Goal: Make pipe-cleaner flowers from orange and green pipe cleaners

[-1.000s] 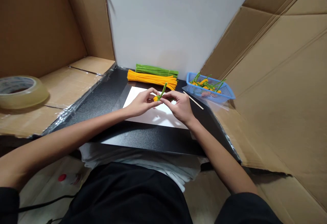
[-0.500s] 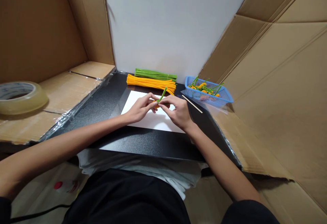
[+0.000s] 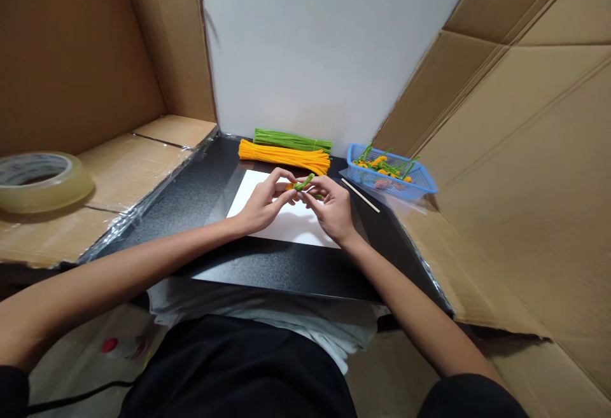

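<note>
Left hand [image 3: 260, 205] and right hand [image 3: 331, 208]: both grips clamped on a green pipe cleaner [image 3: 303, 184] with a small orange piece [image 3: 289, 186], held above white paper [image 3: 281, 224]. Twisting step in hand.

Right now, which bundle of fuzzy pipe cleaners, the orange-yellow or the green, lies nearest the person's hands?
The orange-yellow bundle, lying between the green bundle and the left hand and right hand.

On the worktop [image 3: 191, 214] before me lies a sheet of paper [image 3: 281, 227], with two bundles of pipe cleaners [image 3: 285, 157] behind it, one behind the other. To their right sits a plastic basket [image 3: 410, 193], a wooden stick [image 3: 360, 195] lying just before it. Left of the worktop, a roll of tape [image 3: 41, 182] rests on cardboard [image 3: 128, 170].
</note>
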### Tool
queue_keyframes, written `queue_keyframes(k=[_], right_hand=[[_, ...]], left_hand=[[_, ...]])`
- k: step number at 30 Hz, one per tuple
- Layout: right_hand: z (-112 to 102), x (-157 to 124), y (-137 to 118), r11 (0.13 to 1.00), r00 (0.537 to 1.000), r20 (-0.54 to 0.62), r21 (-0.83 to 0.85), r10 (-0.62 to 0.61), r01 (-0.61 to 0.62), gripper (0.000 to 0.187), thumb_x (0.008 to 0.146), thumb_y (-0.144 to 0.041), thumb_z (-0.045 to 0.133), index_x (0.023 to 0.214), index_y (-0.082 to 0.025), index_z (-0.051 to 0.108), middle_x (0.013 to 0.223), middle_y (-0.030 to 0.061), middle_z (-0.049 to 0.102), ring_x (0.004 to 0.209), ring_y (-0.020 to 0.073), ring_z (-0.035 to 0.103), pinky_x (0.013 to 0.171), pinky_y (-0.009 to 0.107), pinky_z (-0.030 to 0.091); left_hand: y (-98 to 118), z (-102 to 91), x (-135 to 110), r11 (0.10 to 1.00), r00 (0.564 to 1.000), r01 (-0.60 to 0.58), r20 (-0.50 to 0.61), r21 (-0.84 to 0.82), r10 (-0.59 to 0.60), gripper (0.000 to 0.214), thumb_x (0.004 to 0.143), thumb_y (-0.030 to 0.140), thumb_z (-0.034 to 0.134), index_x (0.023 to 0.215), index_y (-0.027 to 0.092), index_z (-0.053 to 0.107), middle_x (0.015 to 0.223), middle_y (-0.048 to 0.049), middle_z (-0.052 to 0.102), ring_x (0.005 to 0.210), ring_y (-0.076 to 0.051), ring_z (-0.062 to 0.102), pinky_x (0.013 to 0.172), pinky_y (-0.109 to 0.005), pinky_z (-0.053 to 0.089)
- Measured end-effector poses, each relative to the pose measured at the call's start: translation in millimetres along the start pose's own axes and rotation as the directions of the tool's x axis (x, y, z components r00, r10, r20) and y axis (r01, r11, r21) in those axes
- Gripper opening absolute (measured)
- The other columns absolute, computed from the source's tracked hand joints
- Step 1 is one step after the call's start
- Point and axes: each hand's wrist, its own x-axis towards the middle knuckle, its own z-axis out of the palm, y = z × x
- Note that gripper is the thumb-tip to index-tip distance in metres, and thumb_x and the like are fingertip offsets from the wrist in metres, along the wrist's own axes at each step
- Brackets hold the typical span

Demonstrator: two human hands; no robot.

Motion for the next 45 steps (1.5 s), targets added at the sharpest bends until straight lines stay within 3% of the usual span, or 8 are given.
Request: queue_keyframes(k=[4, 13, 18, 27, 30, 34, 41, 45], right_hand=[[1.1, -2.6, -0.8, 1.000, 0.999, -0.045, 0.016, -0.011, 0.011, 0.023, 0.082, -0.040, 0.080, 0.097, -0.022, 0.076, 0.083, 0.0012, 0.071, 0.065, 0.0131, 0.067, 0.054, 0.024, 0.054], [-3.9, -0.7, -3.8, 0.990, 0.996, -0.004, -0.107, -0.090, 0.089, 0.019, 0.087, -0.038, 0.075, 0.100, -0.024, 0.077, 0.089, 0.0031, 0.072, 0.077, 0.0161, 0.068, 0.072, 0.031, 0.057], [-8.6, 4.9, -2.7, 0.989, 0.983, 0.135, -0.068, -0.123, 0.133, 0.010, 0.090, -0.031, 0.071, 0.094, -0.024, 0.075, 0.090, 0.0032, 0.068, 0.083, 0.0164, 0.065, 0.075, 0.031, 0.055], [-10.1, 7.0, -2.9, 0.995, 0.980, 0.178, -0.007, -0.092, 0.095, 0.007, 0.089, -0.029, 0.070, 0.093, -0.024, 0.072, 0.108, 0.0053, 0.065, 0.095, 0.0180, 0.067, 0.080, 0.032, 0.059], [-9.5, 6.2, -1.8, 0.997, 0.984, 0.163, -0.015, -0.072, 0.076, 0.012, 0.088, -0.034, 0.074, 0.094, -0.024, 0.072, 0.103, 0.0046, 0.071, 0.098, 0.0196, 0.069, 0.087, 0.036, 0.059], [-11.1, 4.8, -0.6, 0.997, 0.991, 0.117, -0.040, -0.065, 0.070, 0.017, 0.087, -0.039, 0.076, 0.090, -0.023, 0.073, 0.099, 0.0046, 0.075, 0.092, 0.0199, 0.071, 0.081, 0.034, 0.060], [-13.2, 5.3, -10.0, 0.955, 0.969, 0.133, -0.187, -0.207, 0.229, 0.015, 0.091, -0.038, 0.072, 0.090, -0.023, 0.074, 0.096, 0.0054, 0.074, 0.091, 0.0188, 0.070, 0.077, 0.032, 0.058], [-9.9, 4.6, -12.7, 0.966, 0.983, 0.090, -0.192, -0.158, 0.173, 0.024, 0.089, -0.046, 0.072, 0.088, -0.023, 0.075, 0.100, 0.0069, 0.074, 0.094, 0.0196, 0.070, 0.071, 0.029, 0.057]], left_hand=[[-3.0, 0.4, -1.0, 0.999, 1.000, -0.027, 0.014, 0.022, 0.027, 0.032, 0.098, 0.043, 0.060, 0.116, 0.021, 0.045, 0.093, -0.0056, 0.073, 0.082, -0.017, 0.071, 0.079, -0.032, 0.057], [-1.5, -2.1, -1.6, 0.980, 0.999, -0.035, 0.015, 0.195, 0.033, 0.029, 0.097, 0.044, 0.060, 0.112, 0.021, 0.050, 0.087, -0.0038, 0.072, 0.085, -0.019, 0.072, 0.074, -0.029, 0.056], [-3.2, -2.8, -1.6, 0.992, 1.000, -0.001, 0.026, 0.122, -0.002, 0.029, 0.096, 0.045, 0.062, 0.107, 0.019, 0.053, 0.095, -0.0073, 0.074, 0.089, -0.019, 0.072, 0.075, -0.030, 0.056], [0.5, 3.7, -0.4, 0.993, 0.998, 0.059, -0.014, -0.102, -0.061, 0.032, 0.091, 0.044, 0.070, 0.100, 0.018, 0.054, 0.095, -0.0066, 0.074, 0.085, -0.018, 0.073, 0.079, -0.032, 0.058], [4.7, 4.2, 0.5, 0.987, 0.997, 0.075, -0.014, -0.139, -0.078, 0.033, 0.090, 0.044, 0.071, 0.100, 0.018, 0.054, 0.095, -0.0066, 0.074, 0.087, -0.019, 0.073, 0.081, -0.032, 0.058], [8.6, 3.8, 1.4, 0.990, 0.995, 0.094, -0.014, -0.107, -0.096, 0.031, 0.091, 0.043, 0.070, 0.100, 0.017, 0.056, 0.095, -0.0071, 0.075, 0.090, -0.019, 0.073, 0.080, -0.031, 0.058], [6.8, 6.4, 2.3, 0.970, 0.986, 0.136, -0.066, -0.201, -0.152, 0.035, 0.084, 0.044, 0.077, 0.094, 0.016, 0.058, 0.088, -0.0045, 0.074, 0.078, -0.016, 0.072, 0.076, -0.030, 0.059], [4.7, 8.5, 1.3, 0.967, 0.982, 0.131, -0.108, -0.218, -0.158, 0.038, 0.082, 0.047, 0.078, 0.095, 0.016, 0.058, 0.086, -0.0038, 0.074, 0.078, -0.018, 0.074, 0.079, -0.033, 0.060]])
